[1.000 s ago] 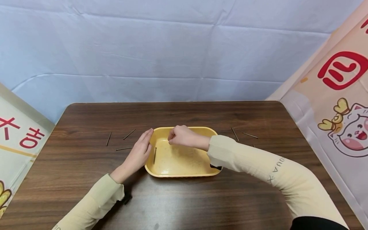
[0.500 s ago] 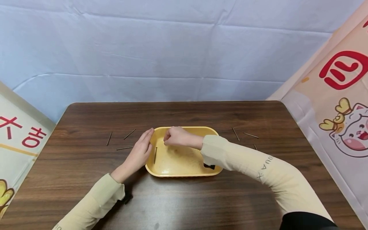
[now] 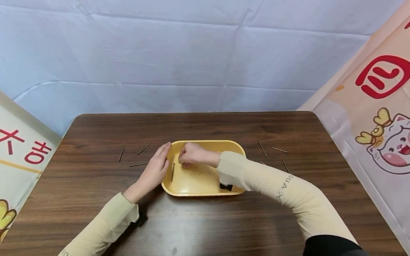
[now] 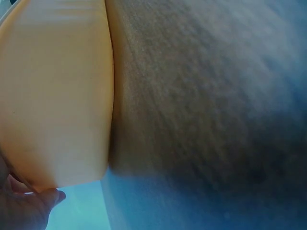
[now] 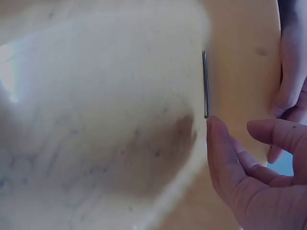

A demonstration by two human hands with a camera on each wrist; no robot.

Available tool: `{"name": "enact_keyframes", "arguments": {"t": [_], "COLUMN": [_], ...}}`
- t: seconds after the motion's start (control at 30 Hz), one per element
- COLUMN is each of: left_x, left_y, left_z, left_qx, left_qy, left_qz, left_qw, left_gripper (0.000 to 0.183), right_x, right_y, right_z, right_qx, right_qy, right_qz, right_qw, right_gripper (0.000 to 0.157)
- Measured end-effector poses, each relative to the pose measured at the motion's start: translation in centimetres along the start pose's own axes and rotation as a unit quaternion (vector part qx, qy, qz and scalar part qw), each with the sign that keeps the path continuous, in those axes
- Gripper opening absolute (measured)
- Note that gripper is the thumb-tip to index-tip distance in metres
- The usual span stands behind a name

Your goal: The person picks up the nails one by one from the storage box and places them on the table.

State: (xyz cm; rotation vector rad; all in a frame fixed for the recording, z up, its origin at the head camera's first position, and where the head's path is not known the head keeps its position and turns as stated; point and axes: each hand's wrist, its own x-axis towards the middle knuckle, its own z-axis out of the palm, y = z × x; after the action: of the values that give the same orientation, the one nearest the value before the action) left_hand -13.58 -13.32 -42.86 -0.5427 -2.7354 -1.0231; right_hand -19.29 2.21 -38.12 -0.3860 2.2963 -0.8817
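Note:
In the head view, a shallow yellow tray sits mid-table. A thin dark nail lies inside near its left end. My left hand rests along the outside of the tray's left end, fingers fairly straight. Inside the tray, over its left part, is my right hand. The right wrist view shows this right hand with thumb and forefinger apart and nothing visible between them. Its forefinger tip is close to one end of the nail; whether they touch I cannot tell.
Left of the tray, several nails lie scattered, one nail farthest left. More nails lie to the right, such as one nail and another nail. My right sleeve crosses the tray's right end. The wooden table meets a pale cloth backdrop.
My right hand has moved left and slightly nearer to me inside the tray, toward the nail. The left hand and tray have stayed in place.

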Motion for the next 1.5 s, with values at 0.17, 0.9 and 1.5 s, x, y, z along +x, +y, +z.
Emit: {"name": "enact_keyframes", "arguments": {"t": [0.17, 0.9, 1.5], "left_x": [0.0, 0.2, 0.3], "left_y": [-0.1, -0.2, -0.3], "left_z": [0.0, 0.2, 0.3], "left_qx": [-0.003, -0.01, -0.019], "left_qy": [-0.001, -0.009, -0.006], "left_qz": [-0.002, -0.01, -0.015], "left_qw": [1.0, 0.9999, 0.9997], "left_gripper": [0.048, 0.047, 0.048], "right_x": [0.5, 1.5, 1.8], "right_y": [0.1, -0.4, -1.1], "right_z": [0.7, 1.9, 2.7], "right_qx": [0.035, 0.133, 0.219], "right_qy": [-0.005, -0.026, -0.096], "right_qz": [0.022, 0.096, 0.108], "right_qw": [0.999, 0.986, 0.965], "right_gripper": [0.014, 0.011, 0.011]}}
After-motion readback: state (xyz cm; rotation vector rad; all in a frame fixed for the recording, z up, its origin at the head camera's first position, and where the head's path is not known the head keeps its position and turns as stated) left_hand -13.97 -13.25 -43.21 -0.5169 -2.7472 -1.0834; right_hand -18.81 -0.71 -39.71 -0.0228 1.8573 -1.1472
